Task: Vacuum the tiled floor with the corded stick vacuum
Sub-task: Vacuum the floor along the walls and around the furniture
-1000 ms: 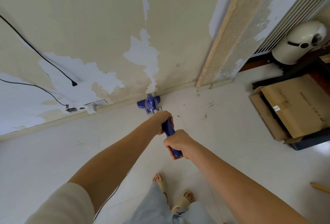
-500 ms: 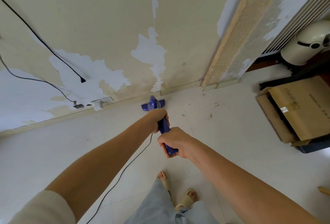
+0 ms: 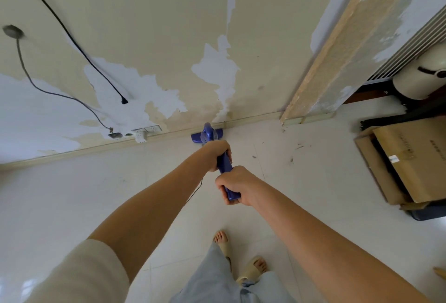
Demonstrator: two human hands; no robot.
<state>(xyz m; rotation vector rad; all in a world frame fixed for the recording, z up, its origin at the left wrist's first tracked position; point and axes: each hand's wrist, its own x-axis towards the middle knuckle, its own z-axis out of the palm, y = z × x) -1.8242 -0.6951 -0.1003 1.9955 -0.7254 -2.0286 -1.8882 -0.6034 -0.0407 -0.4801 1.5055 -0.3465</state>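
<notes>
I hold a blue stick vacuum (image 3: 224,163) with both hands over a pale tiled floor (image 3: 96,191). My left hand (image 3: 216,154) grips the handle higher up, and my right hand (image 3: 235,185) grips the handle's near end. The blue floor head (image 3: 207,135) sits flat on the tiles, right against the baseboard of the peeling wall. A thin black cord (image 3: 196,190) hangs down from the handle beneath my left forearm. Small dark bits of debris (image 3: 293,151) lie on the tiles to the right of the head.
A white plug adapter (image 3: 141,136) sits in wall sockets left of the head, with black cables (image 3: 72,42) trailing down the wall. A wall pillar (image 3: 313,109) juts out at right. Cardboard boxes (image 3: 410,160) and a white appliance (image 3: 420,83) stand far right. My sandalled feet (image 3: 241,259) are below.
The floor head has slid forward from open tiles up to the baseboard, and my arms have stretched out with it. The cord now shows under my left forearm.
</notes>
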